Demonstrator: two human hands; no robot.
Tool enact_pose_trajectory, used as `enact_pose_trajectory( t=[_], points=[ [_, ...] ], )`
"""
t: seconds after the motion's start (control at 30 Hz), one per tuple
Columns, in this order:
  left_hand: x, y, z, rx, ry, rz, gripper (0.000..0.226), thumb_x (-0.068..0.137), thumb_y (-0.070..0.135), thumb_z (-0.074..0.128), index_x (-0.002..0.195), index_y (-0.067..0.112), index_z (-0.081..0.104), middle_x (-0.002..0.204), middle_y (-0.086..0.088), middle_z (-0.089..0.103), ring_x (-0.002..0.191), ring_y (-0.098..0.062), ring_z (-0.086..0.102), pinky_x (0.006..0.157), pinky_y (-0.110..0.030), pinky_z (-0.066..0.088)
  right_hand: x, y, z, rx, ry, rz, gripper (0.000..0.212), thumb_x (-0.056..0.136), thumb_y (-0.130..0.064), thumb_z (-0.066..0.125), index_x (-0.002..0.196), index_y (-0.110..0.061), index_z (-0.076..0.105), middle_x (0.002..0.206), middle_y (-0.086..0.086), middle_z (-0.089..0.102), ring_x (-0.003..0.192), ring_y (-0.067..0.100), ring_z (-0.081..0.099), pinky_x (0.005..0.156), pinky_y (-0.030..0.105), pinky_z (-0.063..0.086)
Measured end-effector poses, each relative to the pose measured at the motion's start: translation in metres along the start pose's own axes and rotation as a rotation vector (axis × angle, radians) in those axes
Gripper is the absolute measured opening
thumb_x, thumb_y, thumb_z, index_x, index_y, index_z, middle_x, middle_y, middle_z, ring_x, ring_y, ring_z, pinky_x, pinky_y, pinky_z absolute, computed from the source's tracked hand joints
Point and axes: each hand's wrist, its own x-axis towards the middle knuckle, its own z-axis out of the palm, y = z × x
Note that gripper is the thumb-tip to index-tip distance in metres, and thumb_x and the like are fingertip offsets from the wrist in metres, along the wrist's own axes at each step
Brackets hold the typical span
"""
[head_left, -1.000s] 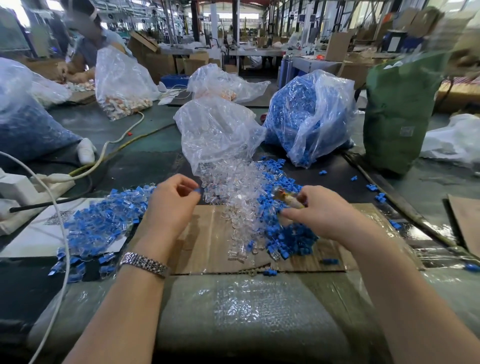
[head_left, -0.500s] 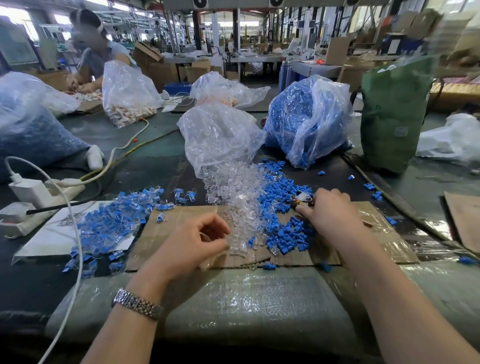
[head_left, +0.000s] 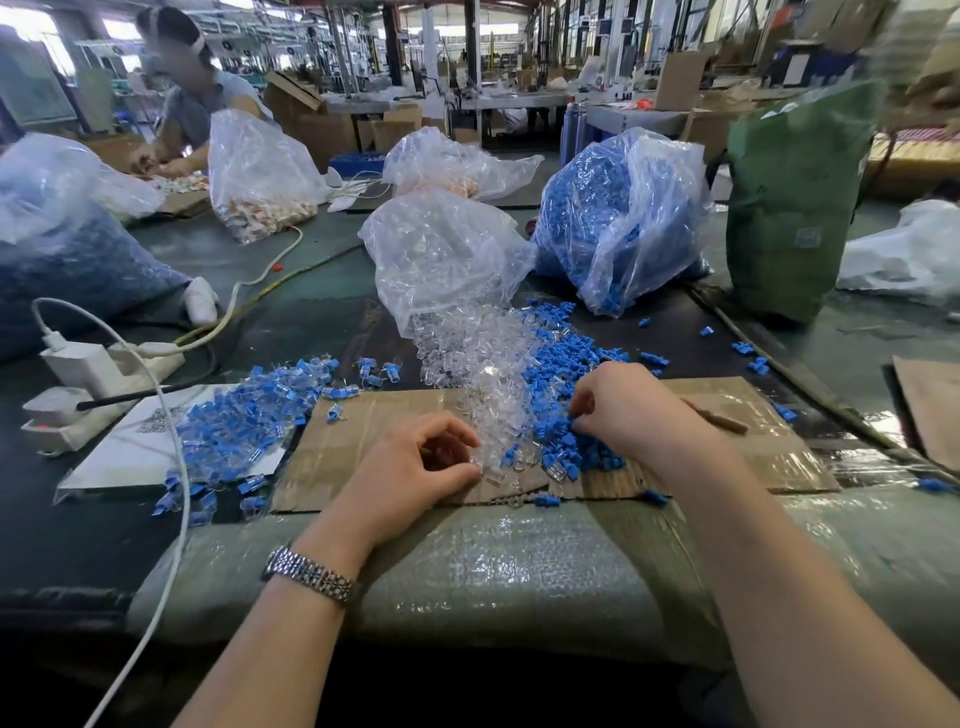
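Left hand (head_left: 415, 467) has swung right from assembled heap (head_left: 234, 431) to near edge of clear caps (head_left: 483, 364); right hand (head_left: 628, 410) has dropped onto blue plugs (head_left: 563, 366); piles touch on cardboard sheet (head_left: 363, 431); caps just right of left fingertips, plugs just left of right's; both hands curled, pinch on any piece cannot be told; brown stick (head_left: 719, 418) juts right of right hand.

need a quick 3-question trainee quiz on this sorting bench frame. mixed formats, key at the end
1. True or false: the wristwatch sits on the left wrist.
2. The right hand has its fingers in which of these? A) blue pieces B) green bag C) power strip
3. Fill in: the left hand works over a brown sheet of ____.

Key: 1 true; 2 A; 3 cardboard.
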Motion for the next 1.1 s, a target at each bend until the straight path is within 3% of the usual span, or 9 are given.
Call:
enact_pose_trajectory(
  t=[0.1,0.2,0.33,0.6,0.73,0.83,1.0,1.1],
  points=[
    [0.0,0.0,0.002,0.042,0.042,0.034,0.021,0.084,0.031,0.08,0.102,0.031,0.068,0.093,0.013,0.07,0.087,0.002,0.065,0.081,-0.015,0.053,0.001,0.001,0.009,0.037,0.081,0.018,0.007,0.093,-0.023,0.071,0.087,-0.027,0.068,0.107,0.008,0.069,0.093,0.02,0.059,0.083,0.036,0.054],
    [-0.001,0.002,0.005,0.109,0.046,0.054,0.031,0.08,0.041,0.081,0.105,0.03,0.066,0.098,0.015,0.066,0.093,0.003,0.062,0.088,-0.015,0.052,0.002,0.005,0.023,0.089,0.146,0.028,0.005,0.094,-0.026,0.069,0.098,-0.023,0.07,0.1,0.001,0.067,0.086,0.018,0.06,0.074,0.031,0.049],
    [-0.001,0.005,0.006,0.128,0.053,0.065,0.027,0.085,0.036,0.078,0.107,0.025,0.066,0.1,0.011,0.066,0.097,-0.005,0.064,0.092,-0.025,0.055,0.0,0.008,0.044,0.165,0.328,0.01,0.008,0.096,-0.027,0.065,0.098,-0.021,0.069,0.096,-0.001,0.054,0.084,0.018,0.056,0.074,0.034,0.048],
    [0.0,0.003,0.005,0.012,0.084,0.038,0.023,0.087,0.01,0.074,0.104,0.019,0.062,0.092,0.002,0.066,0.085,-0.015,0.065,0.078,-0.025,0.058,-0.004,0.017,0.046,0.336,0.379,-0.048,0.005,0.09,-0.024,0.074,0.091,-0.027,0.071,0.091,-0.008,0.066,0.088,0.013,0.059,0.083,0.036,0.053],
    [0.002,0.0,0.003,-0.069,0.137,0.021,0.018,0.089,0.007,0.072,0.1,0.019,0.064,0.09,0.0,0.067,0.08,-0.014,0.064,0.073,-0.017,0.055,-0.006,0.017,0.047,0.332,0.536,-0.103,0.006,0.091,-0.019,0.072,0.091,-0.02,0.066,0.089,-0.003,0.065,0.088,0.018,0.057,0.079,0.037,0.049],
    [0.003,-0.001,0.001,-0.166,0.172,-0.015,0.017,0.089,0.005,0.071,0.099,0.019,0.068,0.089,-0.004,0.071,0.078,-0.019,0.067,0.071,-0.021,0.057,-0.006,0.015,0.047,0.371,0.652,-0.133,0.007,0.092,-0.013,0.07,0.096,-0.016,0.066,0.091,-0.003,0.063,0.083,0.016,0.057,0.076,0.03,0.046],
    [0.003,-0.001,-0.001,-0.203,0.202,-0.078,0.018,0.088,0.003,0.07,0.099,0.017,0.072,0.085,0.0,0.073,0.067,-0.002,0.066,0.067,-0.017,0.056,-0.004,0.014,0.05,0.312,0.509,-0.148,0.009,0.095,-0.018,0.067,0.104,-0.017,0.068,0.097,-0.004,0.065,0.087,0.013,0.057,0.079,0.027,0.045],
    [0.003,0.0,-0.001,-0.226,0.219,-0.095,0.019,0.087,0.003,0.072,0.098,0.018,0.073,0.085,0.0,0.075,0.071,-0.007,0.069,0.069,-0.018,0.057,-0.005,0.016,0.049,0.296,0.501,-0.153,0.011,0.097,-0.02,0.065,0.106,-0.017,0.069,0.1,-0.003,0.065,0.095,0.017,0.057,0.087,0.033,0.047]
  ],
)
